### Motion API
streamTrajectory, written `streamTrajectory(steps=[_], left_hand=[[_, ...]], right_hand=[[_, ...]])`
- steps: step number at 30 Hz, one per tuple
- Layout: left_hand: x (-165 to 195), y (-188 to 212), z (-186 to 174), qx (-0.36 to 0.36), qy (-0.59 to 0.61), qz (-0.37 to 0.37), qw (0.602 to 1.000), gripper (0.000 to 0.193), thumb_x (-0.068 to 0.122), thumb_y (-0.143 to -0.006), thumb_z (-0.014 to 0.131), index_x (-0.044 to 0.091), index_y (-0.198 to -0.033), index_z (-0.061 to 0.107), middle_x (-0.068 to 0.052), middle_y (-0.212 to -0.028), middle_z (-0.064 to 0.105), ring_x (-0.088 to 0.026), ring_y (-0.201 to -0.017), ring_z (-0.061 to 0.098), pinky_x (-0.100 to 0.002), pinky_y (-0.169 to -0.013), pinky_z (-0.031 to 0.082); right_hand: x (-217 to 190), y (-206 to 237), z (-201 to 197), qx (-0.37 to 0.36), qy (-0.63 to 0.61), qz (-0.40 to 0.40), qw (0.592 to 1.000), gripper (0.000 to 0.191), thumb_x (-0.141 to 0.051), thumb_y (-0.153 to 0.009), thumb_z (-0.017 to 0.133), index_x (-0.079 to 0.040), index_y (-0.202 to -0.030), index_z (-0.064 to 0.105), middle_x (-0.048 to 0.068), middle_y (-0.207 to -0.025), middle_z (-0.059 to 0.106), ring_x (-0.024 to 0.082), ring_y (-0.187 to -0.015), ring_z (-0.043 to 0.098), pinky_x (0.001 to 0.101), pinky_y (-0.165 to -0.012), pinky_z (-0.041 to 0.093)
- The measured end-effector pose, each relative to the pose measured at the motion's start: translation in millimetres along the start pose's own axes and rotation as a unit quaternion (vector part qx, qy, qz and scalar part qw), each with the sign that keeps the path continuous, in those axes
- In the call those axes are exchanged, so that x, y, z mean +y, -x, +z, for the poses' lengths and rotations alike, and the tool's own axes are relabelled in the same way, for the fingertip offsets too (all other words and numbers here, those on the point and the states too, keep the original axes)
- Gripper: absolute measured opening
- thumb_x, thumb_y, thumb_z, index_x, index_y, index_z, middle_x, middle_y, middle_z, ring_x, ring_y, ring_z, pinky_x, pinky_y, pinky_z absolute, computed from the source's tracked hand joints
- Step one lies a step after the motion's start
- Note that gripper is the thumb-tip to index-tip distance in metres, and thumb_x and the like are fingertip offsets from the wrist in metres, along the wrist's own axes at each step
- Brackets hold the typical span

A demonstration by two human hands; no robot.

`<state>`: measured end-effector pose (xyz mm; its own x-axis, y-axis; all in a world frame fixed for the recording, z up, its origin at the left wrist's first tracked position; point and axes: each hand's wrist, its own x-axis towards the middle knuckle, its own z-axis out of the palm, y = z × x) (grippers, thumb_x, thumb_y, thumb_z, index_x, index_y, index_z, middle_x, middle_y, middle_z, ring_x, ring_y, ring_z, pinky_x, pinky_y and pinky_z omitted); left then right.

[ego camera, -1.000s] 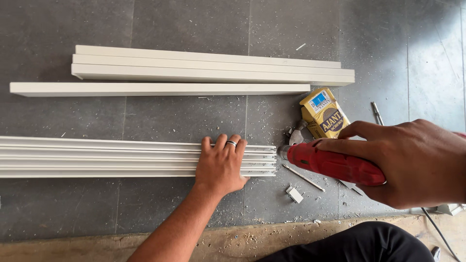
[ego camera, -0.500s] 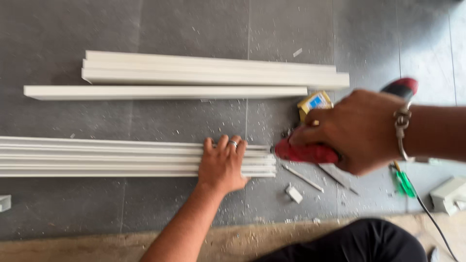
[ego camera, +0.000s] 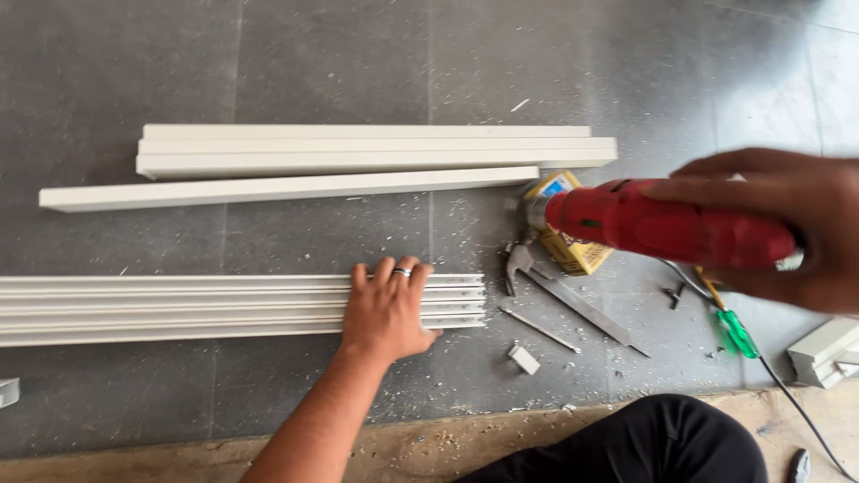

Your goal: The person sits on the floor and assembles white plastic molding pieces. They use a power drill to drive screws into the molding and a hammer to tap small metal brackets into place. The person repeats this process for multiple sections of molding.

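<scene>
the red power tool (ego camera: 667, 225) is up in the air over the grey floor (ego camera: 295, 54), held tight in the right hand (ego camera: 778, 228). its tip is above a small yellow box (ego camera: 569, 250). the left hand (ego camera: 386, 309) lies flat, fingers open, on the long white strips (ego camera: 179, 309). more white strips (ego camera: 358, 152) lie farther back. a green screwdriver (ego camera: 735, 329) lies near.

The floor (ego camera: 268, 54) is laid in large dark grey tiles with thin grout lines, dusted with pale shavings and chips, thickest toward 5 o'clock. Along the 6 o'clock edge runs a tan, bare concrete strip (ego camera: 429, 447). Soft daylight brightens the tiles toward 1 o'clock.
</scene>
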<state>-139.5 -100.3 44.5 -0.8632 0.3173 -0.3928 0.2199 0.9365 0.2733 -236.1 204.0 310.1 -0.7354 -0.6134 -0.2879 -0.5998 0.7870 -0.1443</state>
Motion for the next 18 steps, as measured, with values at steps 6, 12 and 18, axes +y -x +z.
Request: streamTrajectory(steps=[6,12,18], left_hand=[[22,5,-8,-0.013,-0.029,-0.023,0.999,0.103,0.069,-0.07,0.083,0.017,-0.148,0.039,-0.009,-0.151,0.044,-0.027,-0.138,0.043,-0.055,-0.113,0.03],[46,6,-14,-0.023,-0.062,-0.052,0.996,0.105,0.072,-0.067,0.083,0.02,-0.148,0.039,-0.007,-0.151,0.044,-0.026,-0.138,0.043,-0.052,-0.116,0.029],[67,1,-16,-0.019,-0.072,-0.078,0.994,0.105,0.074,-0.064,0.084,0.023,-0.145,0.04,-0.005,-0.149,0.044,-0.027,-0.138,0.043,-0.049,-0.115,0.028]], right_hand=[[57,129,115,0.261,0.174,0.025,0.949,0.076,-0.024,-0.073,0.083,-0.018,-0.146,0.061,0.02,-0.14,0.065,0.028,-0.096,0.074,0.0344,-0.07,0.06],[101,182,216,0.316,0.166,0.089,0.93,0.072,-0.011,-0.072,0.083,-0.019,-0.141,0.063,0.02,-0.141,0.064,0.028,-0.085,0.068,0.0412,-0.075,0.057],[125,188,270,0.336,0.145,0.085,0.927,0.074,-0.009,-0.072,0.077,-0.023,-0.142,0.058,0.019,-0.142,0.059,0.038,-0.107,0.066,0.051,-0.097,0.052]])
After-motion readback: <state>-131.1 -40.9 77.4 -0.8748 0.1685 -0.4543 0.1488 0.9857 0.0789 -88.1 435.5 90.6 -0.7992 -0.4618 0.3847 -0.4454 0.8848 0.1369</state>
